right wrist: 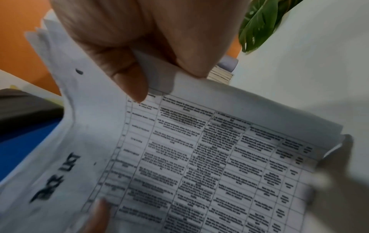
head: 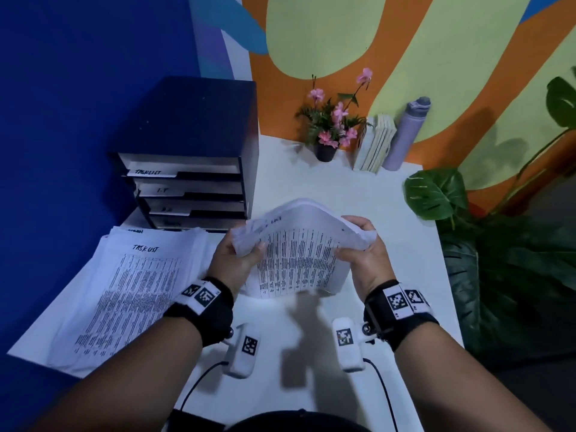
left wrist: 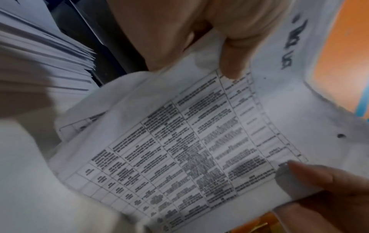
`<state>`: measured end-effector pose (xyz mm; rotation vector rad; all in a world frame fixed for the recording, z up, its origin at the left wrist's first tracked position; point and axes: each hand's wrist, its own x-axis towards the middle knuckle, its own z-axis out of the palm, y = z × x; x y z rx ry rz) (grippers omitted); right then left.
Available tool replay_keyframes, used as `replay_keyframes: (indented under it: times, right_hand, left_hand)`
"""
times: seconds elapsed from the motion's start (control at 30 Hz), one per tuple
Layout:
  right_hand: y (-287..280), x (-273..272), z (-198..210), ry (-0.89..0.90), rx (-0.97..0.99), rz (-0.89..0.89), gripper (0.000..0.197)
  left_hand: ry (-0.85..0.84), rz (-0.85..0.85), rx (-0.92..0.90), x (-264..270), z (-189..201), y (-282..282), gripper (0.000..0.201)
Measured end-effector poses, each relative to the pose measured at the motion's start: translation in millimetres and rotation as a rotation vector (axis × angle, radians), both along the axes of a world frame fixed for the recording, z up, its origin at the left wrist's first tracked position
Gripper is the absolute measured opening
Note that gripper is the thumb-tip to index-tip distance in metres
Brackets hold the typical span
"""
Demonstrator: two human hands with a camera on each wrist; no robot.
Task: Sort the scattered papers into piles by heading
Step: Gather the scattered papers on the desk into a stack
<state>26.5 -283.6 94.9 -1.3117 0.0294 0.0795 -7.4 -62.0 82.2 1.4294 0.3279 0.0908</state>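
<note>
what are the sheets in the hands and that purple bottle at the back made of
Sheets: thin matte printer paper, judging by how they bend and curl between left hand and right hand. Purple bottle: smooth matte surface, probably coated metal or plastic; the look leaves it open.

"TASK LIST" is handwritten atop the white printed sheet [head: 134,285] on the pile, on the black drawer unit's top tab [head: 151,172], and on the held white stack [right wrist: 83,165]; table print is illegible.

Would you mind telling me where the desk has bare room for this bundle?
Bare desk lies between the held bundle and the books. The near-left is crowded by the TASK LIST pile below the tray organizer.
</note>
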Motion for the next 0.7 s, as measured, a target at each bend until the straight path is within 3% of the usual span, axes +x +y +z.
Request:
replay_keyframes:
  times: [0.1,0.33,0.47,0.6,0.7]
  right_hand:
    - [8.3,-4.2,-5.5,0.04,-0.039,-0.012,0.042]
    - [5.1,-6.3,-25.8,0.142,-0.211,-0.066,0.032]
    - [9.4,-7.1,-22.6,0.134,-0.107,-0.069,0.038]
    - [17.1,-1.1,-28.3,0.128,-0.219,-0.005,0.044]
    - [32.2,-3.1,-32.8,0.125,-0.31,0.041,0.032]
  left_hand:
    - [0.034,0.04,0.025,-3.0,-4.6,-3.4,0.027]
    - [0.293,-0.053,0.351,-11.1,-38.2,4.5,0.03]
    - [0.26,-0.025,0.391,-14.9,-38.3,15.7,0.027]
    - [0.24,-0.014,0.504,-17.3,-36.9,40.2,0.04]
    - [0.246,0.045,0.511,-23.4,-35.9,68.6,0.038]
